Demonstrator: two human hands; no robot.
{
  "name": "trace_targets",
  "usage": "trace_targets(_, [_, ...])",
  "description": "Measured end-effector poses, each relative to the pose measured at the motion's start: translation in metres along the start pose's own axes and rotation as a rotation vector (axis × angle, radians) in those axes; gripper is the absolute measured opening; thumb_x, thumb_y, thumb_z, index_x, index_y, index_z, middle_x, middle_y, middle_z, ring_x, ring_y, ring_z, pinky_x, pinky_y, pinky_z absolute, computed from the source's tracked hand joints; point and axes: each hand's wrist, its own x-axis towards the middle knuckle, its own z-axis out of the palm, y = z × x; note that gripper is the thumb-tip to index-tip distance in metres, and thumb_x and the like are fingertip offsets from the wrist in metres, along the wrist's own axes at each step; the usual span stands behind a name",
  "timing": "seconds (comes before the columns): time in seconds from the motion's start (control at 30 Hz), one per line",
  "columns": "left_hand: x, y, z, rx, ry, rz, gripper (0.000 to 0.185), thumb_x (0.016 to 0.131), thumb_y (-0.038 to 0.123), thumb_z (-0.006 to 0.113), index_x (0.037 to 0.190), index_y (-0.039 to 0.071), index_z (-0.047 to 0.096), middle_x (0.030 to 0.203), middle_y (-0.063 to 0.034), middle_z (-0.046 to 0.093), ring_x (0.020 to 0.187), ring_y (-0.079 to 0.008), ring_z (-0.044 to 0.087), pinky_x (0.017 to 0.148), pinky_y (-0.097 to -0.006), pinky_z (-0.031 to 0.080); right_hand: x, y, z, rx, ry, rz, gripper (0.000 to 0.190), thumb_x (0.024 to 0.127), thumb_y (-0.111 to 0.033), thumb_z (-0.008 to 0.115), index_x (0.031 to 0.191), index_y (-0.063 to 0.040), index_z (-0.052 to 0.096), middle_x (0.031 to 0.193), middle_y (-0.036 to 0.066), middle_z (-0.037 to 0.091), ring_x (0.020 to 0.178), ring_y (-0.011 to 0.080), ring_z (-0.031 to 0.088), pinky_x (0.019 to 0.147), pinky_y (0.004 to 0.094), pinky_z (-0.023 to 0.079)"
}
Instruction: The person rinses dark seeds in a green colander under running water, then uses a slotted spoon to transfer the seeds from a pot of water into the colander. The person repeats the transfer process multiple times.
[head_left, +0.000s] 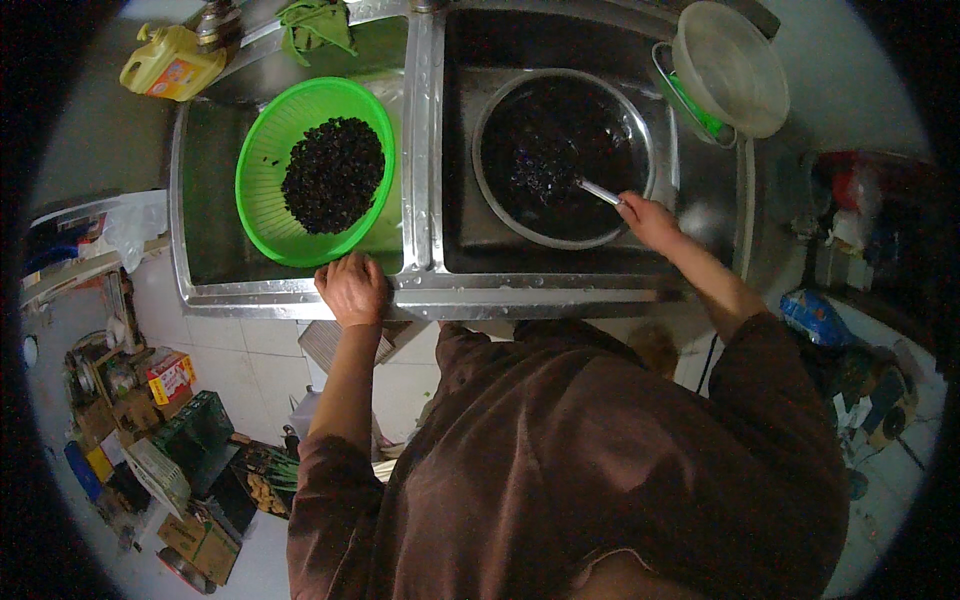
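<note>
In the right basin of a double steel sink (525, 289) stands a round metal bowl (481, 184) of dark liquid with small dark pieces in it. My right hand (651, 220) grips the metal handle of a utensil (600, 192) whose far end is hidden in the bowl. The left basin holds a bright green plastic colander (259, 202), tilted, with a heap of small dark pieces (334, 176) inside. My left hand (354, 289) rests with curled fingers on the sink's front rim, by the colander's lower edge; whether it touches the colander is unclear.
A yellow jug (174, 64) and a green cloth (316, 28) sit behind the left basin. At the back right, a translucent plastic bowl (731, 71) leans over a green item in a rack. Crates and cardboard boxes (201, 551) stand on the floor at left.
</note>
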Motion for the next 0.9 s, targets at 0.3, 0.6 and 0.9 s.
trace_targets(0.3, [-0.001, 0.0, 0.0, -0.019, 0.046, 0.011, 0.021, 0.083, 0.027, 0.054, 0.076, 0.009, 0.062, 0.076, -0.0121, 0.061, 0.084, -0.0287, 0.058, 0.091, -0.0454, 0.035, -0.05, -0.052, -0.086, 0.276, 0.071, 0.017, 0.03, 0.096, -0.028, 0.053, 0.116, -0.006, 0.055, 0.08, 0.012, 0.06, 0.072, 0.0229, 0.058, 0.067, 0.0362, 0.046])
trace_targets(0.6, [-0.003, -0.004, 0.004, -0.02, 0.065, 0.009, 0.022, 0.083, 0.028, 0.055, 0.076, 0.009, 0.062, 0.078, -0.0125, 0.063, 0.084, -0.0289, 0.059, 0.092, -0.0451, 0.036, -0.104, -0.112, -0.214, 0.112, 0.242, 0.011, 0.031, 0.097, -0.022, 0.051, 0.122, -0.004, 0.054, 0.083, 0.01, 0.058, 0.076, 0.015, 0.054, 0.071, 0.0294, 0.044])
trace_targets(0.9, [0.0, -0.002, 0.003, -0.044, 0.042, 0.002, 0.021, 0.083, 0.028, 0.054, 0.078, 0.009, 0.062, 0.081, -0.0122, 0.064, 0.088, -0.0289, 0.059, 0.093, -0.0454, 0.035, -0.051, -0.032, -0.042, 0.173, 0.095, 0.085, 0.029, 0.097, -0.028, 0.051, 0.116, -0.007, 0.054, 0.09, 0.018, 0.065, 0.081, 0.0361, 0.063, 0.072, 0.0416, 0.049])
